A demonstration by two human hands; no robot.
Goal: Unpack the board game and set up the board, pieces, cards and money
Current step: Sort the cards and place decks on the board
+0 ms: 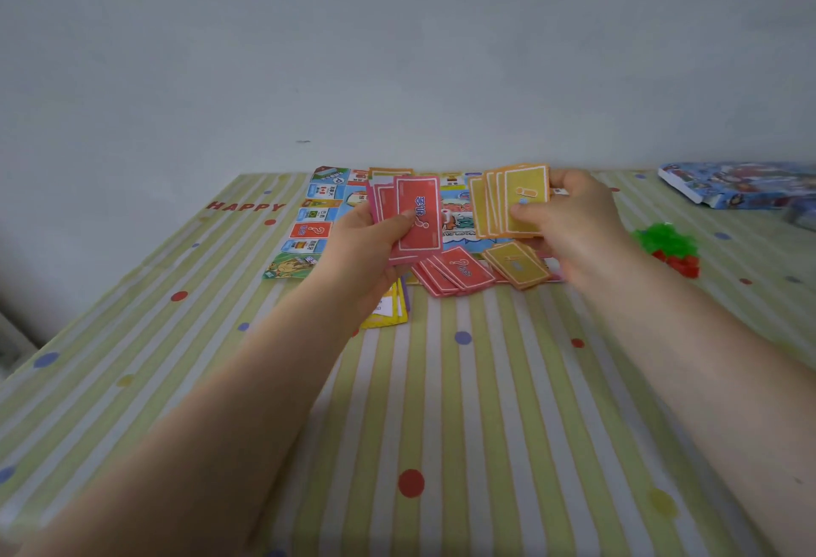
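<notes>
The colourful game board (315, 220) lies flat at the far middle of the table. My left hand (368, 247) grips a fan of red question-mark cards (417, 216) above the board. My right hand (574, 225) grips a fan of orange exclamation-mark cards (516, 201) beside them. Below the hands, loose red cards (459, 273) and orange cards (516, 269) lie spread on the board's near edge. A yellow stack of paper, perhaps money (388, 313), pokes out under my left wrist.
A pile of small green (666, 238) and red (680, 262) plastic pieces sits right of the board. The blue game box (742, 185) lies at the far right. The striped, dotted tablecloth (441, 424) covers the table, which meets a wall behind the board.
</notes>
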